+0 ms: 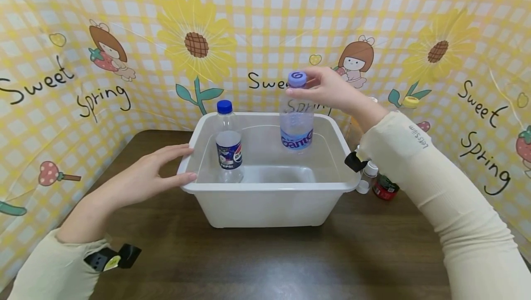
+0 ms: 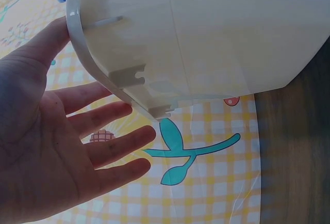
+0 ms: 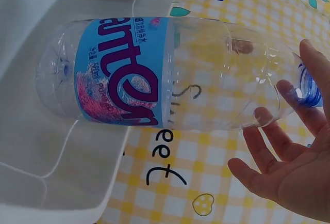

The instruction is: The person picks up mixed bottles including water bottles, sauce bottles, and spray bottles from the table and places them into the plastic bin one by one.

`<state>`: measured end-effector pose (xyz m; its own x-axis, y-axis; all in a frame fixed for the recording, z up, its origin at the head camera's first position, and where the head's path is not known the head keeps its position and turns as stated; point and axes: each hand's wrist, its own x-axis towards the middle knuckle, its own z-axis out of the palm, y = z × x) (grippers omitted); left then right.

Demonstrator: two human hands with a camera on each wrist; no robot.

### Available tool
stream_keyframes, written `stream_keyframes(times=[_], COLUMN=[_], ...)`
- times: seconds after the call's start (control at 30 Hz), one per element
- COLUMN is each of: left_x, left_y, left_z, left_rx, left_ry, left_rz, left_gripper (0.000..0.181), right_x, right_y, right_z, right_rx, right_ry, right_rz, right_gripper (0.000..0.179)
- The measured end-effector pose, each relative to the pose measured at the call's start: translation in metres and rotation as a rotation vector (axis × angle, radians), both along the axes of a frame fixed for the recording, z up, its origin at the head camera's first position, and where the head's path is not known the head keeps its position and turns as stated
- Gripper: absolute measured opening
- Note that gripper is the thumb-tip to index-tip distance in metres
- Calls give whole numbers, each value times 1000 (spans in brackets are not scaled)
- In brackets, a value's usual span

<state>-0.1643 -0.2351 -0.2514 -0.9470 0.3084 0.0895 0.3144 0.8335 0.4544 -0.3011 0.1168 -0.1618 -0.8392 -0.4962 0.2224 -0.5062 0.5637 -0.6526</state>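
Note:
My right hand [image 1: 327, 89] pinches a clear plastic water bottle [image 1: 297, 115] at its lavender cap, thumb in front and fingers behind. The bottle hangs upright over the right half of a white plastic tub [image 1: 265, 205]; its blue label [image 3: 124, 72] shows large in the right wrist view. Inside the tub, at the left, stands a Pepsi bottle [image 1: 229, 152] with a blue cap. My left hand [image 1: 145, 178] touches the tub's left rim, thumb and fingers spread; in the left wrist view its fingers [image 2: 121, 149] are extended, some tips against the rim.
Right of the tub, partly behind my right forearm, stand a small white-capped bottle [image 1: 367, 176], a red and green jar [image 1: 386, 187] and a yellow-capped bottle [image 1: 410, 104]. The tub rests on a dark wooden table [image 1: 265, 263]. A yellow checked cloth [image 1: 257, 28] hangs behind and at both sides.

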Motion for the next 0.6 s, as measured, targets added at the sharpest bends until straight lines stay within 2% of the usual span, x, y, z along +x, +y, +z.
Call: stream_keyframes(times=[0.2,0.4,0.6], left_x=[-1,-1,-3], left_y=[0,0,-1], left_z=[-1,-2,-2], left_rx=[-2,3,0], left_ry=[12,13,11], left_rz=[-8,-6,-9], left_gripper=[68,68,68], right_x=[-9,-17,-22], right_y=[-8,-15,-24], right_z=[-9,-20,-32], right_rx=[-16,-26,-60], right_ry=[-47,-117,-172], right_rz=[34,5,32], right_gripper=[34,39,28])
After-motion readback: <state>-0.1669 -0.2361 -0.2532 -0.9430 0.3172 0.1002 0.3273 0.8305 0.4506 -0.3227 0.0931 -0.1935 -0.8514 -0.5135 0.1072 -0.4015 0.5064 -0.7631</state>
